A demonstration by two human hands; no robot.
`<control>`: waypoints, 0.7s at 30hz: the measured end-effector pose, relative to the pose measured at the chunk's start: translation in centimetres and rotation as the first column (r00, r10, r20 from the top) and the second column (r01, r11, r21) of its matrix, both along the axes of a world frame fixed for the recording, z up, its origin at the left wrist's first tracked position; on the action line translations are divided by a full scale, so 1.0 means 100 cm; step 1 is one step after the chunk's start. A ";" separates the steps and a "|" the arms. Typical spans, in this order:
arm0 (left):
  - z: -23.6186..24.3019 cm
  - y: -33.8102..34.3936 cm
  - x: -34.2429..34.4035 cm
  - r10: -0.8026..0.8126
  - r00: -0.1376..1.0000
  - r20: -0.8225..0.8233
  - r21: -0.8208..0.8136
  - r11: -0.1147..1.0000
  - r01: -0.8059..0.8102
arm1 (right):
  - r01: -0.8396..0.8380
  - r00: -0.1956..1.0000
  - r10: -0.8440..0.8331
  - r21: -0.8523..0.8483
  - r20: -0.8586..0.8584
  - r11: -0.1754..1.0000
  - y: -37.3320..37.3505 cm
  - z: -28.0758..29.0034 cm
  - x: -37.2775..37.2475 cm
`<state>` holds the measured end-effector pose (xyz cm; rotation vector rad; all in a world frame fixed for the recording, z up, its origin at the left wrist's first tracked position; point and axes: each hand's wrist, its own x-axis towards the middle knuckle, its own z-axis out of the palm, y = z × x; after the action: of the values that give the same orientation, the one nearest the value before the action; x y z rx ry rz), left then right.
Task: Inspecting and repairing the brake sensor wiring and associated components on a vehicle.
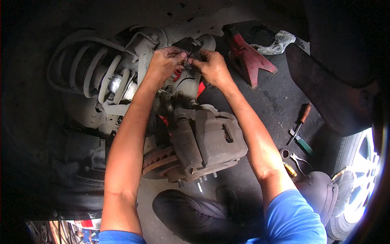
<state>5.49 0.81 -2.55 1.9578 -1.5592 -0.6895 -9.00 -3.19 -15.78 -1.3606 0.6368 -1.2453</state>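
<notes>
Both hands meet at the suspension arm behind the brake, fingertips almost touching. My left hand is closed in a pinch, thumb against fingers. Facing it from the right, my right hand pinches too. A small dark piece shows between the fingertips; its kind is too small to tell. Below the hands sits a dusty brake caliper over a rusty brake disc, with wheel studs sticking out beneath. Left of my left forearm is a coil spring around a shock absorber.
A red jack stand stands at the far right, a crumpled plastic bag beside it. On the floor lie an orange-handled screwdriver, a green-handled tool, a socket and pliers. A wheel rests at right.
</notes>
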 end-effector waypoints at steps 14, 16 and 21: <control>0.002 0.001 -0.012 -0.062 0.968 0.244 0.078 0.996 0.044 | -0.163 0.943 0.131 0.081 0.307 0.983 -0.012 -0.023 0.019; -0.002 0.003 -0.014 -0.085 0.951 0.296 0.032 0.996 0.079 | -0.154 0.885 0.072 0.143 0.460 0.978 -0.014 -0.023 0.023; 0.003 0.002 -0.016 -0.031 0.970 0.240 0.076 0.997 0.013 | -0.188 0.870 0.103 0.132 0.482 0.973 -0.013 -0.022 0.021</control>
<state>3.84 0.98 -2.28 2.1480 -1.7222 -0.5402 -6.90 -4.45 -17.96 -0.8895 0.2826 -1.3011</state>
